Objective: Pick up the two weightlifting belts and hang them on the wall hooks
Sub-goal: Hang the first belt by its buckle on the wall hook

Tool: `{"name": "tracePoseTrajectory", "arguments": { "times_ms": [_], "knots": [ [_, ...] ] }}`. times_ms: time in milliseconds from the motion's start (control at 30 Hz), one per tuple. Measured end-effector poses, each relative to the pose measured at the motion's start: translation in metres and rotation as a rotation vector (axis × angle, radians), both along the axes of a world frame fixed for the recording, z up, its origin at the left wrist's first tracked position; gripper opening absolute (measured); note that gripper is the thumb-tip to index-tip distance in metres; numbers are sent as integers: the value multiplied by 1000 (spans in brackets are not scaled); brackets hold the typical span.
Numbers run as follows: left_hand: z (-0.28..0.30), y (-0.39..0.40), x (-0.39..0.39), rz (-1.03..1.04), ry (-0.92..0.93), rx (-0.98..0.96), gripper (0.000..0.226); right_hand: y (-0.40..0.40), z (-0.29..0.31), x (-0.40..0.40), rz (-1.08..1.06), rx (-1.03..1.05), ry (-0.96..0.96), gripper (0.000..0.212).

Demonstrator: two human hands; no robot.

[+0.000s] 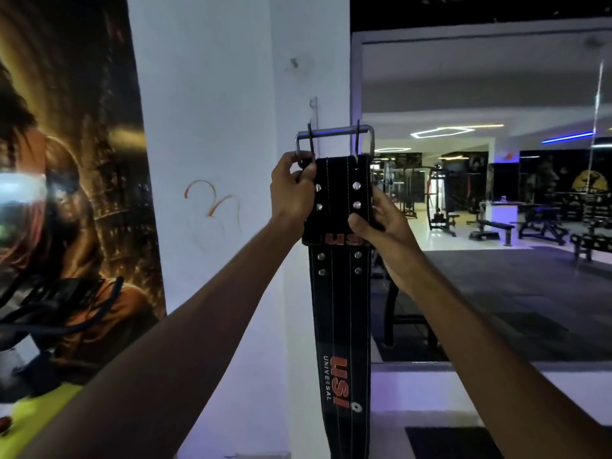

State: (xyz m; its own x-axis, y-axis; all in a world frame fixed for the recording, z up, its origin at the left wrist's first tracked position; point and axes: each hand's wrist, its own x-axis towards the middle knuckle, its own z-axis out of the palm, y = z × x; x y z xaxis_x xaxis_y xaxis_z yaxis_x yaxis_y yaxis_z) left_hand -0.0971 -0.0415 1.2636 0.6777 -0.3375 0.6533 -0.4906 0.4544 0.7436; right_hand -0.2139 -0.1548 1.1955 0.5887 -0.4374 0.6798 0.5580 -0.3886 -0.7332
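A black weightlifting belt (341,309) with orange USI lettering hangs straight down in front of a white pillar (215,127). Its steel two-prong buckle (334,135) is at the top, raised close to a thin metal wall hook (314,106). A second small hook or screw (294,62) sticks out of the pillar higher up. My left hand (293,193) pinches the buckle's left end and the belt's left edge. My right hand (377,220) grips the folded belt's right edge just below the rivets. Only one belt is in view.
A large poster (73,160) covers the wall to the left, with dark straps or cables (59,306) hanging before it. To the right, a big mirror (496,193) reflects gym benches and machines. A low white ledge (463,376) runs under the mirror.
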Motion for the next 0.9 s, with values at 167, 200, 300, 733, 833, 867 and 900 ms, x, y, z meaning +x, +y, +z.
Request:
{"name": "tracePoseTrajectory", "arguments": {
  "times_ms": [167, 200, 300, 733, 833, 867, 900],
  "knots": [
    [24, 3, -8, 25, 23, -40, 17, -4, -14, 3, -30, 67, -55, 44],
    [27, 3, -9, 29, 29, -46, 16, -4, -16, 2, -31, 56, -48, 38],
    [34, 1, -10, 48, 55, -70, 15, 2, -33, 2, -41, 54, 33, 30],
    [44, 0, -4, 134, 63, -95, 12, 24, -192, -6, -46, 99, 515, 54],
    [52, -1, -4, 131, 43, -86, 12, 14, -130, 5, -93, 148, 348, 24],
    [54, -1, -4, 134, 33, -83, 12, 12, -105, 7, -92, 165, 276, 18],
    [56, -1, -5, 137, 23, -81, 12, 13, -82, 8, -85, 164, 215, 17]
  ]
}}
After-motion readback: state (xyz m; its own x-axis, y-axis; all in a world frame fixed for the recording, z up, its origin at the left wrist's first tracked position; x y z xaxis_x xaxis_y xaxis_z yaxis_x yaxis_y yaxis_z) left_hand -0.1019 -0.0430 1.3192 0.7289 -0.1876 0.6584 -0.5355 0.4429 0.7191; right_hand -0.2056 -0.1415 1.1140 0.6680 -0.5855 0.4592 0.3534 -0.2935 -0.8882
